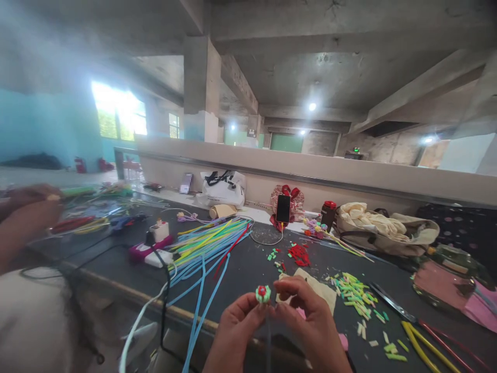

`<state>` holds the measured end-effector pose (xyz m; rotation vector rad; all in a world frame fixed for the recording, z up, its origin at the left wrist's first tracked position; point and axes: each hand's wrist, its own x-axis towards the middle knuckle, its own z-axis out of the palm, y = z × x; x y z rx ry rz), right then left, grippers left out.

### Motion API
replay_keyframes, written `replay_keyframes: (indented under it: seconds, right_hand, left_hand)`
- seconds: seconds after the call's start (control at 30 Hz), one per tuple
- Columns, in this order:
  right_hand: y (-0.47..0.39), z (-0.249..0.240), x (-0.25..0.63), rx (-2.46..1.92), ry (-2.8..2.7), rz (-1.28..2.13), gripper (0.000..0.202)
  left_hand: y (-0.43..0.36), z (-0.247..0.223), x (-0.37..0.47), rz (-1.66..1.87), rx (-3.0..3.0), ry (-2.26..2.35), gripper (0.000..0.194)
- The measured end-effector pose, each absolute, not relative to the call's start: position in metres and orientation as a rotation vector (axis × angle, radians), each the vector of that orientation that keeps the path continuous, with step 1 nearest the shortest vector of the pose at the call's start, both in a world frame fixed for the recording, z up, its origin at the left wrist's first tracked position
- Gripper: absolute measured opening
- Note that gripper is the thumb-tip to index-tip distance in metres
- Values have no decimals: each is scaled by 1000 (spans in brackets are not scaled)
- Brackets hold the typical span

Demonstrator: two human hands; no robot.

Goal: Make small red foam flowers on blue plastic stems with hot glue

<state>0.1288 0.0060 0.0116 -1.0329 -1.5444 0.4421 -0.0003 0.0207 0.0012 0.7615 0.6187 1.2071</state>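
Observation:
A small flower (263, 294) with pale green fuzzy petals and a red centre stands upright between my hands. My left hand (243, 321) pinches it just below the head between thumb and forefinger. Below it, a pale stem runs down, blurred. My right hand (306, 316) is curled close on the other side, its thumb tip near the stem; whether it grips anything is hidden. A bit of pink (301, 313) shows between its fingers, and a cream cloth (324, 292) lies behind it. Just beyond are red clippings (298, 255); to the right lie yellow-green clippings (353, 292).
Long blue and yellow fuzzy stems (213, 243) spread at left beside a power strip (151, 251) with cables over the edge. Scissors (392, 300) and a pink-filled jar (446, 277) lie right. A phone (283, 208) stands behind. Another person's arm (27, 217) reaches in at left.

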Motion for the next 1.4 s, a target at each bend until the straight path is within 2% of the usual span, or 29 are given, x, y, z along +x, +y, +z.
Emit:
replay_keyframes:
  seconds: [0.27,0.47,0.67,0.9,1.17,1.4]
  right_hand:
    - [5,18,123,-956,-1551,632,23]
    - [7,18,124,-955,-1571,588,19]
    - [9,16,120,-966,-1594,506,15]
    - [5,11,121,-925,-1540,491,43]
    - [5,-8,133,-964,-1345,549,11]
    - [-2,-23,130,-1003,-1262,522,16]
  left_hand:
    - [22,0,3,1127,867,596,22]
    - [23,1,3,1110,901,610,28]
    - [23,0,2,1088,887,595,21]
    - [16,5,-4,1148,871,603,18]
    - [29,7,-22,1240,1054,620,17]
    - [29,10,-25,1222,1149,635,17]
